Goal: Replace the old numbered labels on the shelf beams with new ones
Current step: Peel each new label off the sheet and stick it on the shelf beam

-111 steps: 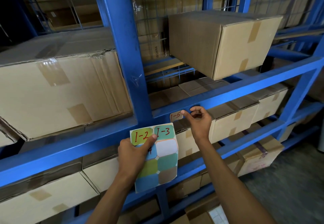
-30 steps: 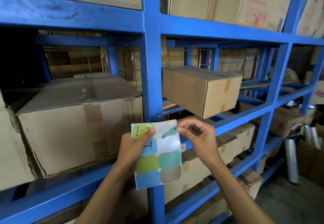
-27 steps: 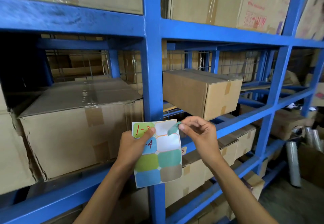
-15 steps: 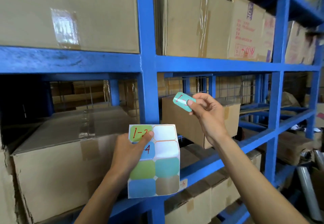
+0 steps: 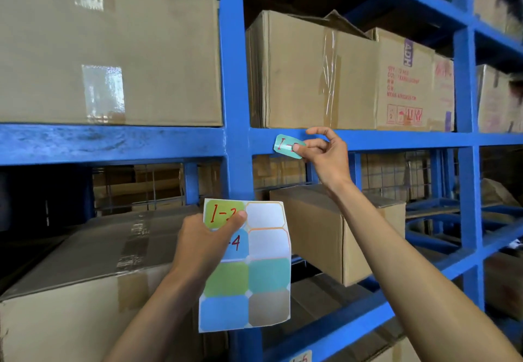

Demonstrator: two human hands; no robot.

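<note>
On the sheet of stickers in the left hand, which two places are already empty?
On the sticker sheet, the two upper places of the right column are empty: white backing with orange outlines, while all the others keep their colour.

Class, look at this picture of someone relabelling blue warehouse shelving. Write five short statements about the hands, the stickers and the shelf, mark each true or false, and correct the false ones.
1. The right hand pinches a teal paper sticker with red writing. True.
2. That sticker is held at the blue horizontal metal shelf beam. True.
3. The left hand hangs empty. False: it holds the white sticker sheet with coloured labels.
4. Every space on the sheet is still filled. False: two spaces at the upper right are bare white.
5. The green sticker at the sheet's top left bears red writing. True.
</note>
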